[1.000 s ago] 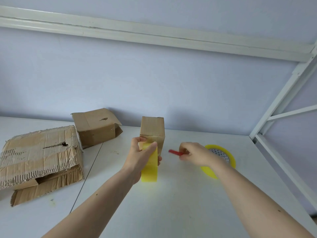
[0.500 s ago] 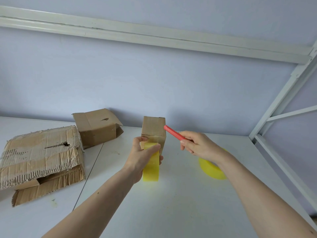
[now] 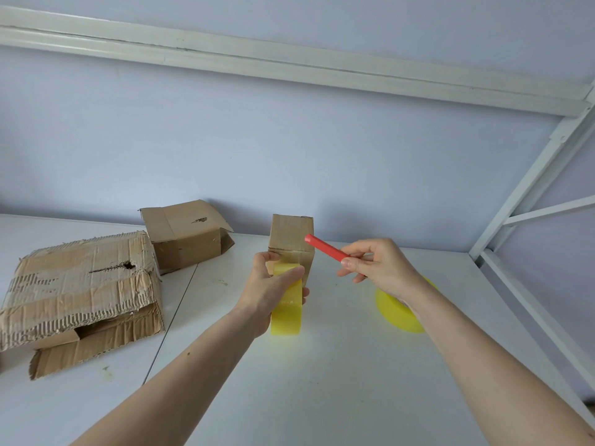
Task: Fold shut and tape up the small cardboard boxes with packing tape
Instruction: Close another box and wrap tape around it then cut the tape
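Note:
A small upright cardboard box [image 3: 291, 235] stands mid-table near the wall. My left hand [image 3: 269, 286] grips a yellow roll of packing tape [image 3: 287, 309] held on edge against the box's front, with a strip running up onto the box. My right hand [image 3: 376, 268] holds a red utility knife [image 3: 325, 249], its tip pointing up-left at the box's right edge. A second yellow tape roll [image 3: 397, 312] lies flat on the table, partly hidden behind my right wrist.
Another small cardboard box [image 3: 185, 236] with loose flaps sits at the back left. A larger torn, flattened cardboard box [image 3: 77, 288] lies at the left. A white metal frame [image 3: 531, 201] rises along the table's right edge. The white table [image 3: 322, 381] has a seam left of centre.
My right hand picked the red knife up from beside the flat roll and lifted it toward the box's right edge. My left hand and its tape roll stayed in place.

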A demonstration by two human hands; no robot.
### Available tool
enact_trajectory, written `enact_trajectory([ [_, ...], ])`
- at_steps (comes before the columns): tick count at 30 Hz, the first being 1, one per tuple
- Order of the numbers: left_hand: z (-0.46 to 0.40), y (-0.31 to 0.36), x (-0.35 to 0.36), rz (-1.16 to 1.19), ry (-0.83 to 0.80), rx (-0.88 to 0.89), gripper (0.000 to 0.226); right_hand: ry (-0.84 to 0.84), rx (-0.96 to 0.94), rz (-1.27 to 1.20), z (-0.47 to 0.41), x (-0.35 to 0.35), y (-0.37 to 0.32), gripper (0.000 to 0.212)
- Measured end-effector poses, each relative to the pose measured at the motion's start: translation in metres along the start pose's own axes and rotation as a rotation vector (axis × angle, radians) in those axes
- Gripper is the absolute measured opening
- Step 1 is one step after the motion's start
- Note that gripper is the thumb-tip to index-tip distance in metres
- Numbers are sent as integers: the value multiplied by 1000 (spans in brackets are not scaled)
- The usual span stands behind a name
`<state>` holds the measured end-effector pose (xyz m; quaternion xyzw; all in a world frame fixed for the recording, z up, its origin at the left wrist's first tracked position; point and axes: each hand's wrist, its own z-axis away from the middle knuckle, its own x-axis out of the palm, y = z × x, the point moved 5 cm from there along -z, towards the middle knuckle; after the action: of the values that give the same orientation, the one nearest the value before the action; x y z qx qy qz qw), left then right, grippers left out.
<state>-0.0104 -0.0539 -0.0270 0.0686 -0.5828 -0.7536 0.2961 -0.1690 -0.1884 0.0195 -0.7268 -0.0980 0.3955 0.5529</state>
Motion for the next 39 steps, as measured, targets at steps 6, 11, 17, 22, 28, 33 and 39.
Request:
enact_trajectory([
  [6,0,1,2,8,0,2,50,-12,2,-1,1,4,1,25],
  [11,1,3,3,-9,3,-1,50,-14,25,-9,1,3,6,31],
  [17,2,3,2,-13,4,-1,51,-29,35,40,2,2,8,37],
  [22,2,3,1,-10,8,0,53,-105,-2,329,4,9,-8,31],
  [28,3,3,2,10,2,10,51,-101,-123,812,6,11,-32,28],
  [33,3,3,3,17,3,9,50,-126,-204,961,5,19,-49,33],
  [39,3,3,1,41,1,9,47,-147,-212,1142,1,28,-55,33],
])
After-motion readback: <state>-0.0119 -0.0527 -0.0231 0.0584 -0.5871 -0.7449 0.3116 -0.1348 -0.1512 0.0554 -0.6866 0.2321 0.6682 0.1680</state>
